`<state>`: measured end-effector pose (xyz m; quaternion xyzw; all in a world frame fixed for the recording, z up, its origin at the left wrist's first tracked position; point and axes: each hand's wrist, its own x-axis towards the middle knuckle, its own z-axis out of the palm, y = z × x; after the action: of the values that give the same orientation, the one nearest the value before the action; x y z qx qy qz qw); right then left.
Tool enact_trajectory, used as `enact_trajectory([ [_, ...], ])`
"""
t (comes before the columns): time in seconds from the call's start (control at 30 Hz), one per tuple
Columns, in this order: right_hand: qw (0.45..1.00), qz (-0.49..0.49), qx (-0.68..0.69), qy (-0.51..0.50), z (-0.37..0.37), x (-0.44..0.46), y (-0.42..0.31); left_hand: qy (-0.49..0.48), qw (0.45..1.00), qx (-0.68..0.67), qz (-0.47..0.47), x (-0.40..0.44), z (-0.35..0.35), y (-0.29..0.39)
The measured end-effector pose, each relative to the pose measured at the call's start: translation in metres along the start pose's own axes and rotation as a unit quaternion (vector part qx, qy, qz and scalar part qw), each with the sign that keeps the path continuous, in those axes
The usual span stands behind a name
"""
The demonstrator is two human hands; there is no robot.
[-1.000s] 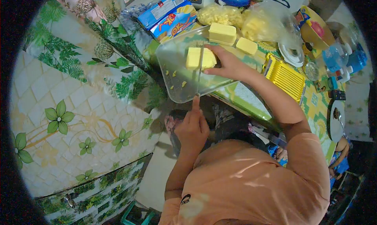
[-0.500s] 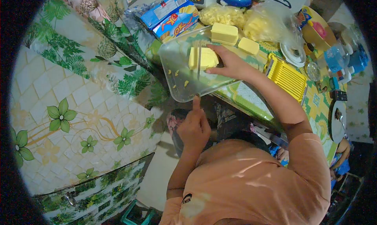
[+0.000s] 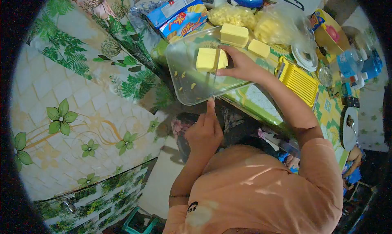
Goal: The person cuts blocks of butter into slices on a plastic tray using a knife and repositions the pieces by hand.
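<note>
The left hand (image 3: 204, 132) is curled, its forefinger extended along the knife (image 3: 216, 81), whose blade crosses the yellow block (image 3: 206, 60) in the clear tray (image 3: 184, 94); the right hand's (image 3: 241, 66) fingers grip the block's end. On the green-patterned surface (image 3: 257, 103) sit two more blocks (image 3: 234, 34), bags (image 3: 232, 16), a yellow rack (image 3: 300, 82) and a blue box (image 3: 185, 22). Leafy curtains (image 3: 134, 81) hang alongside.

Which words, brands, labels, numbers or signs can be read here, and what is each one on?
"NIKE": chest of the orange fabric shirt.
"OK": printed front of the blue-and-yellow cardboard box; the lettering beside it is unclear.
Print around the barcode on the plain blue cardboard panel: too small to read.
Blue-labelled clear plastic bottle: too blurred to read.
No number is legible.
</note>
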<state>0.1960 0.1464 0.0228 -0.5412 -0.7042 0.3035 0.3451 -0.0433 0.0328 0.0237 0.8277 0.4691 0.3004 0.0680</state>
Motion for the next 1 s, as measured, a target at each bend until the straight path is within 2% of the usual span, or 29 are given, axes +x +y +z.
enact_trajectory([
  [0.03,1.0,0.005,-0.01,-0.002,-0.001,0.0,-0.002,-0.019,1.0,-0.006,-0.024,0.0,-0.001,0.002],
  [0.17,1.0,-0.024,0.0,0.001,-0.001,0.001,0.004,-0.024,1.0,0.015,-0.01,0.002,-0.001,0.004],
  [0.47,1.0,-0.012,-0.013,-0.005,-0.002,0.001,0.002,-0.048,0.997,0.06,-0.003,0.004,-0.004,0.011],
  [0.57,0.998,0.0,0.048,-0.032,-0.005,0.002,0.004,-0.053,0.996,0.076,0.002,0.005,-0.004,0.013],
  [0.67,1.0,-0.011,-0.012,-0.017,-0.017,0.001,0.005,-0.054,0.995,0.087,0.005,0.005,-0.005,0.014],
  [0.77,0.998,0.04,0.02,-0.049,-0.024,0.0,0.007,-0.041,0.995,0.087,0.014,0.005,-0.002,0.012],
  [1.0,0.995,-0.03,-0.095,0.026,-0.024,-0.002,-0.005,-0.031,0.993,0.106,0.033,0.002,0.003,0.009],
])
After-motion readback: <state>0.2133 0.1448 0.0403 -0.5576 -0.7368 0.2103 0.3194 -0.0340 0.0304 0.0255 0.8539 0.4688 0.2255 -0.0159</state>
